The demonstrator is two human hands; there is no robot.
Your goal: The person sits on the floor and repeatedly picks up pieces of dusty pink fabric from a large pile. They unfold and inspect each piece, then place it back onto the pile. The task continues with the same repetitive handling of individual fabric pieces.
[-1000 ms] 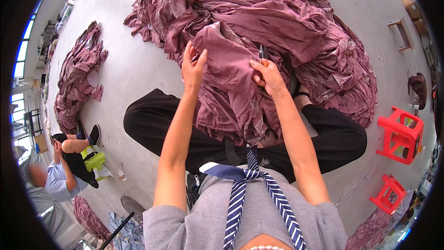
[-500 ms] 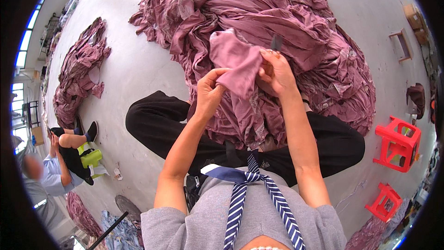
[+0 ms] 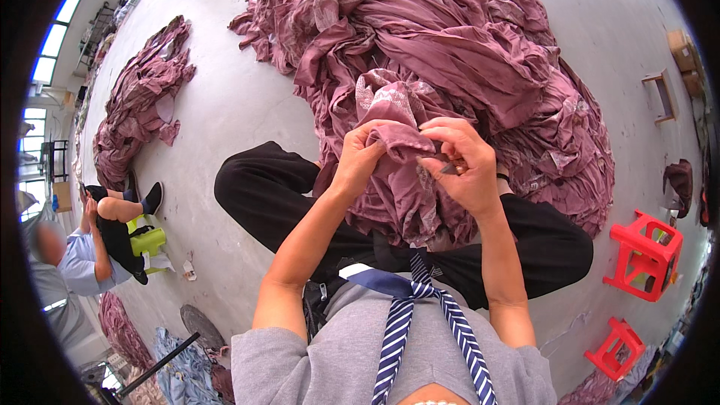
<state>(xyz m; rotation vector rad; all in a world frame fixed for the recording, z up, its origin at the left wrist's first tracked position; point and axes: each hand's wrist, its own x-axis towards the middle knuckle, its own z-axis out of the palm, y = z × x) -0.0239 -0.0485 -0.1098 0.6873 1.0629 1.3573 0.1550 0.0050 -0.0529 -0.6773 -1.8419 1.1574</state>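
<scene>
My left hand (image 3: pixel 361 161) is closed, pinching the folded edge of a mauve piece of cloth (image 3: pixel 405 139) between thumb and fingers. Facing it from the right, my right hand (image 3: pixel 463 165) is curled, with its index fingertip at the cloth's edge. A small dark grey tool (image 3: pixel 448 169) sticks out from that hand's fingers; most of it is hidden, so its kind is unclear. The held cloth has a pale printed pattern on part of it and runs down into a large heap of mauve cloth (image 3: pixel 465 60) between and beyond my legs.
A smaller mauve cloth pile (image 3: pixel 139 109) lies on the floor to the left. Below it a person (image 3: pixel 86 255) sits beside a lime-green stool (image 3: pixel 148 242). Two red plastic stools, one larger (image 3: pixel 643 255) and one smaller (image 3: pixel 616 349), stand at the right. Blue cloth (image 3: pixel 184 371) lies lower left.
Both hands have come nearer to me with the cloth, and its edge is now folded over. The dark tool, which pointed away above my right hand, now shows low between its fingers.
</scene>
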